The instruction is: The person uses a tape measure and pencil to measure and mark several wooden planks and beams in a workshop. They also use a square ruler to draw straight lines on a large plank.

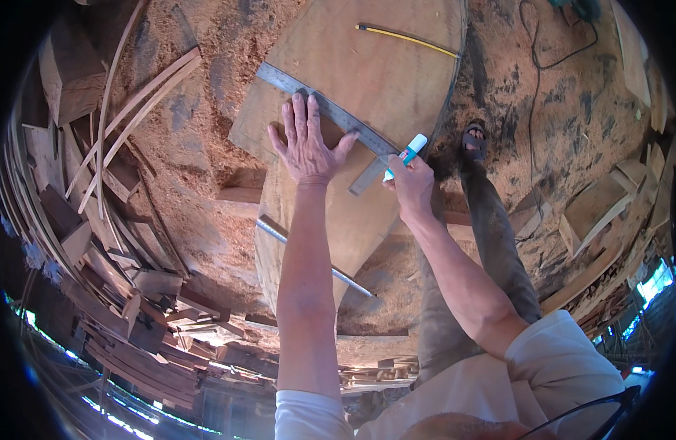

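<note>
My left hand (306,147) lies flat with fingers spread, its fingertips and thumb against the edge of a metal carpenter's square (338,117). The square rests on a wide, flat wooden board (419,88), its short arm pointing back toward me. Near the square's corner, my right hand (413,187) is closed around a white and teal pen (411,152). The pen is tilted, its lower end close to the square; I cannot tell whether it touches the wood. Below my left forearm a silver strip (272,229) crosses the board, partly hidden by the arm.
A thin yellow strip with a black end (408,39) lies on the board's far part. Sawdust covers the floor (199,110). Curved wooden strips (144,110) and offcuts pile up at left, more timber (598,205) at right. A black cable (534,88) runs beside my sandalled foot (474,139).
</note>
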The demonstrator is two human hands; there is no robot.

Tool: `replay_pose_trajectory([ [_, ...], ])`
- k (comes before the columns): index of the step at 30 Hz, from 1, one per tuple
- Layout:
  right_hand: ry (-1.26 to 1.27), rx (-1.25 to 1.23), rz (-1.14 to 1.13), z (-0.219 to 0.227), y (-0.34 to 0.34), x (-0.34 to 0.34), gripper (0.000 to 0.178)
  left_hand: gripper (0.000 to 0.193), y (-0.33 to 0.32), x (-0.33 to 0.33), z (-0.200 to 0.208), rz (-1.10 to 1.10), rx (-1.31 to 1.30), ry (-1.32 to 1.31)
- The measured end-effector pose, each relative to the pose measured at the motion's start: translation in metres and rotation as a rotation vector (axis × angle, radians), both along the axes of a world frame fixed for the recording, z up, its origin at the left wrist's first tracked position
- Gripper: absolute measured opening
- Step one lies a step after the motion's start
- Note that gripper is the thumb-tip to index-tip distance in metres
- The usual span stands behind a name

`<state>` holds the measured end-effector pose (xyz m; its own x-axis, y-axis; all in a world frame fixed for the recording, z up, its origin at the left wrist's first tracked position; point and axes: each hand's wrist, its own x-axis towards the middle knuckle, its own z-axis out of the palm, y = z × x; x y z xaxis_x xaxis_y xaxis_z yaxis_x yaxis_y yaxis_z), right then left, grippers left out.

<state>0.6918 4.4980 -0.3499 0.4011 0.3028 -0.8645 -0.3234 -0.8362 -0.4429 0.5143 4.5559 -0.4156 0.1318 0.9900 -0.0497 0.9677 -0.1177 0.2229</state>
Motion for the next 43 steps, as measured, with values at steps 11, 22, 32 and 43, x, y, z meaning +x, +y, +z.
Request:
replay_pose_trajectory([
  [11, 0.009, -0.034, -0.039, -0.0026, -0.0018, -0.0003, 0.019, 0.11, -0.0013, -0.0012, -0.0049, -0.002, -0.023, 0.015],
  [22, -0.026, -0.042, -0.035, -0.0029, 0.0012, -0.0012, 0.02, 0.111, -0.0001, -0.0005, -0.0028, 0.017, -0.06, 0.007],
  [32, -0.028, -0.038, -0.078, -0.0005, 0.0021, -0.0039, 0.018, 0.112, -0.0022, -0.0014, -0.0067, 0.027, -0.011, -0.029],
  [43, 0.056, -0.054, -0.085, -0.0038, -0.0001, 0.0003, 0.017, 0.117, 0.0027, -0.0071, -0.0047, -0.003, -0.104, 0.013],
])
